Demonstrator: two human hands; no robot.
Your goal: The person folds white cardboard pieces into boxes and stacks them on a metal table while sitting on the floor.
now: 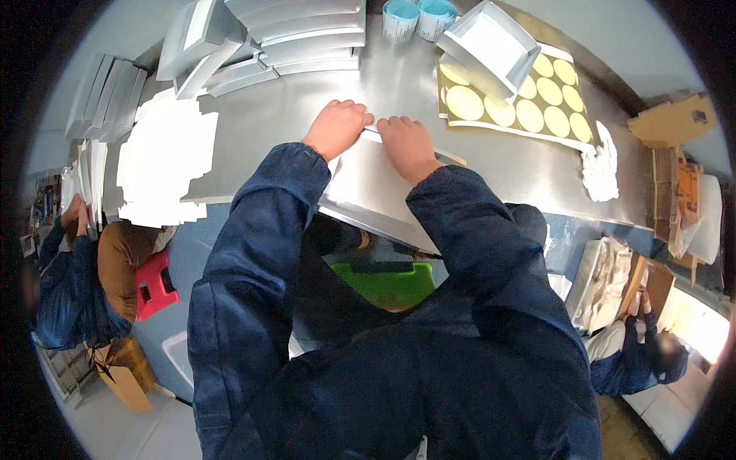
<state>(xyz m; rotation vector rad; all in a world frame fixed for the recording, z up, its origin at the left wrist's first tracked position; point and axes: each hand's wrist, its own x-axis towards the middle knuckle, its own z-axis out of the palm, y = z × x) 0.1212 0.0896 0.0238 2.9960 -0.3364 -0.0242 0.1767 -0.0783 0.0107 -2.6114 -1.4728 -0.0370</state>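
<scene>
A silver-grey cardboard box piece lies in front of me, its near end reaching over the table's front edge. My left hand is curled over its far left corner. Close beside it, my right hand grips the far right corner, fingers bent over the rim. Between the two hands a short strip of pale far edge shows. My fingertips are mostly hidden behind the knuckles. A thin light-brown edge sticks out beside my right wrist.
Silver boxes are stacked at the back left, with flat white blanks nearer. At back right, an open box rests on sheets of round yellow stickers. Blue-white label rolls stand behind. Other people sit at both sides.
</scene>
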